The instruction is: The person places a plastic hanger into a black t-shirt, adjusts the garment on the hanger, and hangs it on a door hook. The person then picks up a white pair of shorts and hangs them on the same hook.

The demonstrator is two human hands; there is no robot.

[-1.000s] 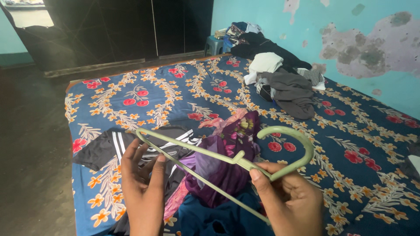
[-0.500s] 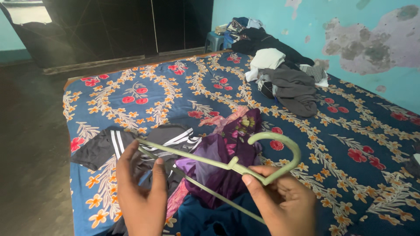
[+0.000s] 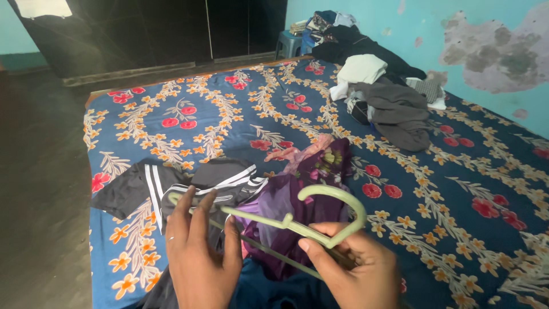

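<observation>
Both hands hold a pale green plastic hanger (image 3: 286, 220) above the near edge of the bed (image 3: 457, 189), which is covered with a dark blue sheet with red and orange flowers. The left hand (image 3: 200, 257) grasps one end of the hanger, its fingers spread along the arm of it and the thumb pressed from the side. The right hand (image 3: 357, 269) closes around the other end, just below the curved hook, which points up and to the right. The hanger lies nearly flat, a little tilted, and its lower bar runs between the two hands. Directly under the hanger, on the sheet, lies a purple garment (image 3: 303, 194) with a flower pattern, and touching it on the left side there is a black garment with white stripes (image 3: 171, 186), spread out near the left edge of the bed. At the far right corner of the bed rests a pile of clothes (image 3: 389, 97), grey, white and dark, well apart from the hands. Behind that pile, off the bed, a blue plastic stool (image 3: 289, 41) stands against the turquoise wall (image 3: 492, 34).
</observation>
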